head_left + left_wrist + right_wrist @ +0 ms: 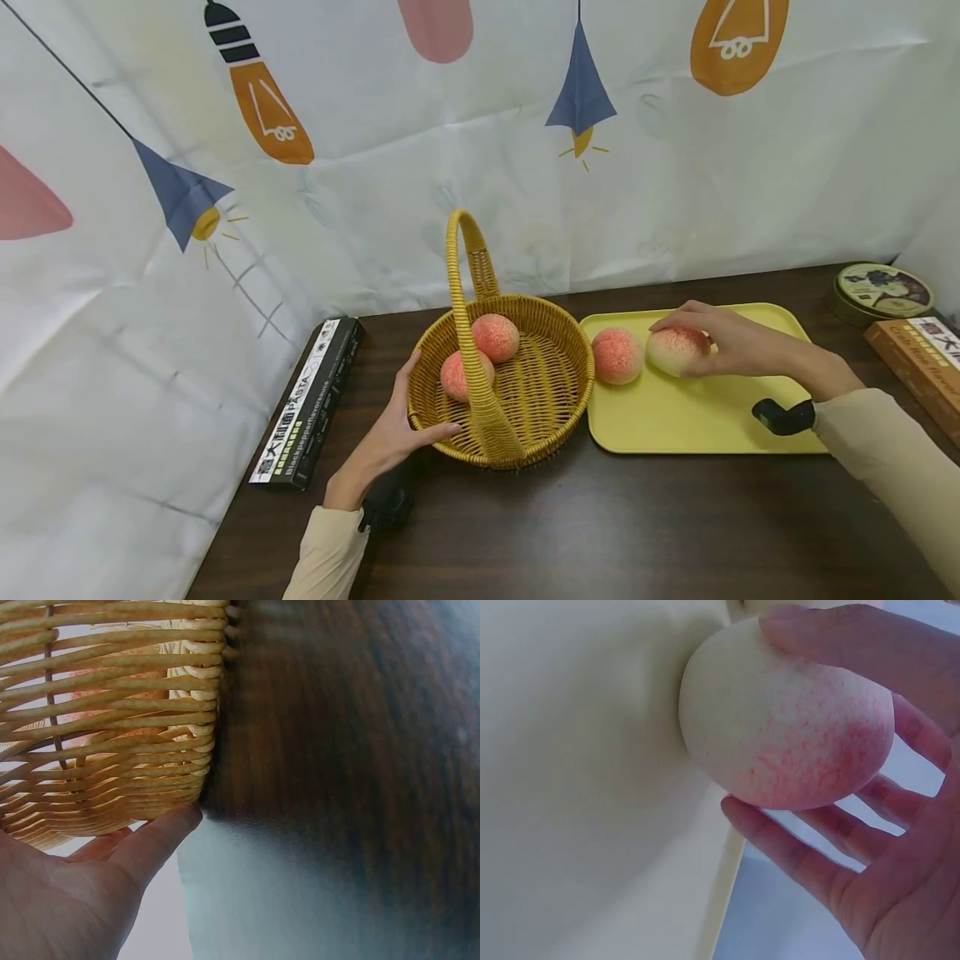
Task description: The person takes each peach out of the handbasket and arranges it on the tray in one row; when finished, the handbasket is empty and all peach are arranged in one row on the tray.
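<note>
A yellow wicker basket (555, 310) with a tall arched handle holds a peach (496, 337) and a second peach (453, 377) on its left side. My left hand (386, 437) grips the basket's left side, and the left wrist view shows its thumb (161, 840) against the woven wall (112, 769). On the yellow tray (720, 417), my right hand (738, 340) holds a pale peach with a red blush (671, 350). In the right wrist view, thumb and fingers curve around this peach (787, 720). Another peach (617, 356) sits at the tray's left edge, beside the basket.
A black pasta box (307, 404) lies left of the basket. At the far right are a round green tin (883, 292) and an orange-brown box (922, 367). A printed white cloth (487, 167) hangs behind the dark wooden table (600, 525).
</note>
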Demonstrator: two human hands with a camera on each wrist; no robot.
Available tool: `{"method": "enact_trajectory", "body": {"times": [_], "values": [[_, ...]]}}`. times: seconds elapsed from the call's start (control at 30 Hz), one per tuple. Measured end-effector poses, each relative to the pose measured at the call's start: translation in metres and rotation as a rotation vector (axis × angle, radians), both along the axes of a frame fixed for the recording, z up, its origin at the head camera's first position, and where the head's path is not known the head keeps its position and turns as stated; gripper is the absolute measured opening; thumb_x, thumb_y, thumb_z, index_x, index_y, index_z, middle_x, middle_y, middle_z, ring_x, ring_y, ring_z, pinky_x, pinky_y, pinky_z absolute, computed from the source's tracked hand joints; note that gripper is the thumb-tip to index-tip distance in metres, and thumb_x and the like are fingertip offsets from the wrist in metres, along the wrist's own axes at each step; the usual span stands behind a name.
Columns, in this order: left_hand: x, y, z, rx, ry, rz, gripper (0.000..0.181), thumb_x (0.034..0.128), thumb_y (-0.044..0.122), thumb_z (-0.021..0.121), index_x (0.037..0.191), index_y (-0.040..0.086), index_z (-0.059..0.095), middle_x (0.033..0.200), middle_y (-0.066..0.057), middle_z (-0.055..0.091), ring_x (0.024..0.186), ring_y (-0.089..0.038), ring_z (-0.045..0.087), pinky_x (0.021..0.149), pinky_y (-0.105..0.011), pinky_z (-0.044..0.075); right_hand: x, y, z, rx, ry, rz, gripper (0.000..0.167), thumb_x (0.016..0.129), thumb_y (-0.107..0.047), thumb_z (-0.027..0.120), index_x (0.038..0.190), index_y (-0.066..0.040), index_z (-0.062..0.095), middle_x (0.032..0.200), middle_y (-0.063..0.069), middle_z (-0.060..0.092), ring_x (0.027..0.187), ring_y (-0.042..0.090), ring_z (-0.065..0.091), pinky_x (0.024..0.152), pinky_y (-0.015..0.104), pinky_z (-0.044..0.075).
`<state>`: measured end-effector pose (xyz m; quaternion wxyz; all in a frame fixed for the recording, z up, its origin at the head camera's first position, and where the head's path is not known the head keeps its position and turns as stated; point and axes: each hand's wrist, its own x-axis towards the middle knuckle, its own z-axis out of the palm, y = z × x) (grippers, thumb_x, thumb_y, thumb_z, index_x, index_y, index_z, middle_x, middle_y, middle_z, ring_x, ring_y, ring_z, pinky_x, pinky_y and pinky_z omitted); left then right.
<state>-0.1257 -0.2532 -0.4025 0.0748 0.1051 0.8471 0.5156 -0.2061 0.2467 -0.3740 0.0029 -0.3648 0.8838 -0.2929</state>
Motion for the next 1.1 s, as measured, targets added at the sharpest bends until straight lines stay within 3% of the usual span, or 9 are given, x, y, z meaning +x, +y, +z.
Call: {"method": "enact_trajectory", "body": {"times": [0.17, 0.43, 0.8, 1.03, 1.1], "values": [[0.0, -0.001, 0.0, -0.002, 0.006, -0.001, 0.124, 0.0845, 0.035, 0.089, 0.168, 0.023, -0.002, 0.17, -0.017, 0.016, 0.15, -0.038, 0.033, 0.118, -0.059, 0.03, 0.0, -0.001, 0.0, 0.0, -0.003, -0.031, 0.056, 0.077, -0.016, 0.094, 0.128, -0.008, 0.071, 0.114, 0.002, 0.063, 0.092, 0.013, 0.052, 0.07, 0.029, 0.048], [-0.001, -0.001, -0.001, -0.014, 0.014, -0.005, 0.124, 0.085, 0.035, 0.088, 0.168, 0.022, -0.003, 0.17, -0.017, 0.016, 0.149, -0.037, 0.033, 0.118, -0.059, 0.03, -0.001, -0.012, 0.0, 0.037, 0.029, -0.09, 0.056, 0.076, -0.02, 0.095, 0.125, -0.004, 0.071, 0.111, 0.006, 0.063, 0.097, 0.019, 0.057, 0.082, 0.039, 0.05], [-0.001, -0.001, -0.002, -0.012, 0.005, 0.002, 0.125, 0.0847, 0.036, 0.088, 0.168, 0.021, -0.003, 0.17, -0.018, 0.016, 0.15, -0.038, 0.033, 0.118, -0.059, 0.03, 0.004, -0.013, -0.001, 0.011, 0.016, -0.114, 0.057, 0.078, -0.02, 0.094, 0.127, -0.004, 0.07, 0.112, 0.008, 0.062, 0.09, 0.019, 0.052, 0.073, 0.034, 0.047], [0.0, -0.001, -0.002, -0.013, 0.002, 0.003, 0.125, 0.0842, 0.037, 0.089, 0.168, 0.021, -0.003, 0.17, -0.017, 0.016, 0.148, -0.038, 0.035, 0.118, -0.058, 0.03, 0.005, -0.021, 0.018, -0.033, 0.108, -0.067, 0.055, 0.081, -0.017, 0.092, 0.13, -0.006, 0.068, 0.124, 0.011, 0.063, 0.114, 0.033, 0.06, 0.09, 0.056, 0.05], [0.0, 0.0, -0.002, -0.007, 0.001, 0.005, 0.125, 0.084, 0.036, 0.089, 0.168, 0.021, -0.003, 0.17, -0.017, 0.017, 0.148, -0.037, 0.036, 0.118, -0.057, 0.031, 0.005, -0.031, 0.028, -0.052, 0.149, -0.037, 0.054, 0.082, -0.016, 0.091, 0.131, -0.008, 0.068, 0.125, 0.01, 0.063, 0.116, 0.034, 0.06, 0.091, 0.056, 0.049]]}}
